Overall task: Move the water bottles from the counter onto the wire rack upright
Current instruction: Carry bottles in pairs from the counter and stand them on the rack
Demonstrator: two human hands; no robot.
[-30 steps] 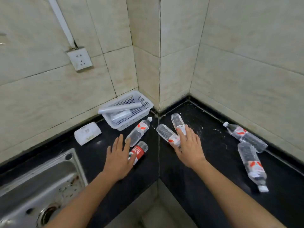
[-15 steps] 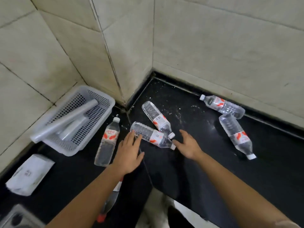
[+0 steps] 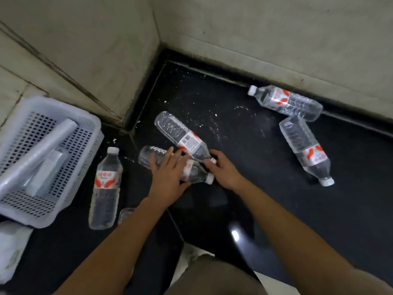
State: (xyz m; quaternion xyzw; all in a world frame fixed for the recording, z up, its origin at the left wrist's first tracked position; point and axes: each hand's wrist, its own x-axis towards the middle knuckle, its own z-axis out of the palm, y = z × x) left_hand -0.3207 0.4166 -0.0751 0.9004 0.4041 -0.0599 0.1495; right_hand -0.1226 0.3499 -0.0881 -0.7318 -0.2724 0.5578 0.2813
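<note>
Several clear water bottles with red-and-white labels lie on the black counter (image 3: 244,145). My left hand (image 3: 170,173) rests flat, fingers apart, over one lying bottle (image 3: 148,155) whose cap points right. My right hand (image 3: 224,171) pinches the neck of a second bottle (image 3: 182,135) that lies across the first, thumb above and fingers below. A third bottle (image 3: 106,188) lies to the left of my left arm, and another bottle (image 3: 125,215) is partly hidden under my left forearm. Two more lie at the right, one along the wall (image 3: 286,102) and one below it (image 3: 304,147). No wire rack is in view.
A white perforated plastic basket (image 3: 85,150) holding a rolled sheet and a small box stands at the left by the tiled wall. A white packet (image 3: 12,250) lies at the bottom left. Tiled walls close the corner behind the counter.
The view has moved closer and rightward. Both hands went forward: my left hand now lies on the nearer bottle and my right hand has closed on the neck of the bottle above it.
</note>
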